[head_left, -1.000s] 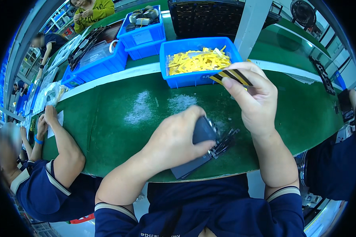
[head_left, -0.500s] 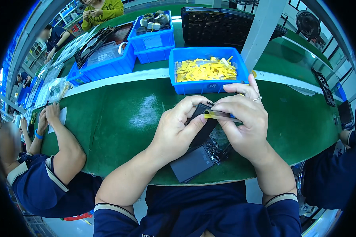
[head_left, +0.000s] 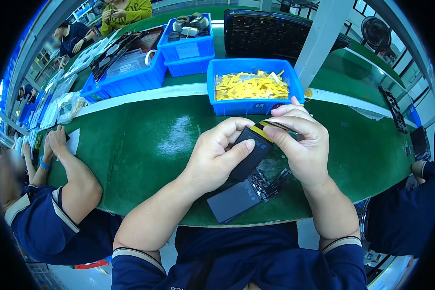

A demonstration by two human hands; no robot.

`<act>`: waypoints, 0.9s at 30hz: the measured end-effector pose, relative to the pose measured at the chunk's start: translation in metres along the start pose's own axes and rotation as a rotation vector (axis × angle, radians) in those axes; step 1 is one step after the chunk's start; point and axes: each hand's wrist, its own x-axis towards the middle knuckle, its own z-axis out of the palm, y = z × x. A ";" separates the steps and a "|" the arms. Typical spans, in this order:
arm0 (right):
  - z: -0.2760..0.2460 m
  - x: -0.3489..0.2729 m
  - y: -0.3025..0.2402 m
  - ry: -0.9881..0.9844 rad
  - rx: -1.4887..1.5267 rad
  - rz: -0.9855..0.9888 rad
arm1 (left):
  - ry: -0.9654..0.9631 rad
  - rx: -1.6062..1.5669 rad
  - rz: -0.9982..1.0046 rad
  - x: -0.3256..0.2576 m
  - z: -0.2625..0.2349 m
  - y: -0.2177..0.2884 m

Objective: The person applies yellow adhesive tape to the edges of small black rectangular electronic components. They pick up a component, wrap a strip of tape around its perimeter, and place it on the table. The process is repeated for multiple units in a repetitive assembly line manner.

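My left hand [head_left: 212,157] is closed around a flat black battery [head_left: 251,158], its thumb on the upper face. A yellow band [head_left: 262,133] crosses the battery's far end. There my right hand [head_left: 304,145] pinches a thin dark strip [head_left: 286,126] with a yellow edge between thumb and fingers; whether it joins the band I cannot tell. Beneath my hands, near the table's front edge, lie more flat dark batteries [head_left: 232,200], stacked, with a bunch of small black connectors [head_left: 267,183] at their right end.
A blue bin [head_left: 237,107] full of yellow strips [head_left: 249,87] stands beyond my hands, beside a grey post [head_left: 319,43]. Further left are blue crates [head_left: 135,82]. A co-worker's forearms [head_left: 75,164] rest on the green table [head_left: 140,145] at left; another person sits at right.
The battery has tilted so its upper face shows. The clear strip with a yellow end is no longer visible as before; a yellow band now lies across the battery's end. My right fingers have shifted.
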 end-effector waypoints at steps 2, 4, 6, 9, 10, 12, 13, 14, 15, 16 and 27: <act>0.000 0.000 0.001 -0.005 -0.005 -0.002 | -0.013 -0.004 -0.022 0.000 0.000 0.002; 0.000 -0.001 0.001 -0.003 -0.012 -0.005 | -0.020 0.004 -0.034 0.001 -0.001 0.002; 0.000 0.000 -0.001 0.005 -0.023 -0.008 | -0.019 0.022 -0.035 0.001 -0.002 0.000; 0.001 0.000 0.001 -0.002 -0.073 -0.032 | -0.008 -0.018 -0.036 0.000 0.000 0.002; 0.001 0.000 0.000 -0.004 -0.071 -0.031 | -0.023 -0.023 -0.048 0.000 -0.001 0.002; 0.001 0.001 -0.002 -0.009 -0.067 -0.027 | -0.052 -0.033 -0.070 0.000 -0.003 0.003; 0.001 0.001 -0.002 -0.010 -0.094 -0.044 | -0.054 -0.029 -0.070 0.000 -0.003 0.004; 0.001 0.000 -0.002 -0.012 -0.120 -0.062 | -0.055 -0.025 -0.070 0.000 -0.004 0.004; 0.001 0.000 -0.001 -0.013 -0.147 -0.080 | -0.056 -0.021 -0.069 0.000 -0.004 0.004; 0.001 0.000 -0.001 -0.003 -0.178 -0.123 | -0.040 -0.017 -0.048 0.000 -0.002 0.004; -0.002 0.004 -0.001 -0.125 -0.253 -0.146 | -0.048 0.479 0.058 -0.004 0.002 0.014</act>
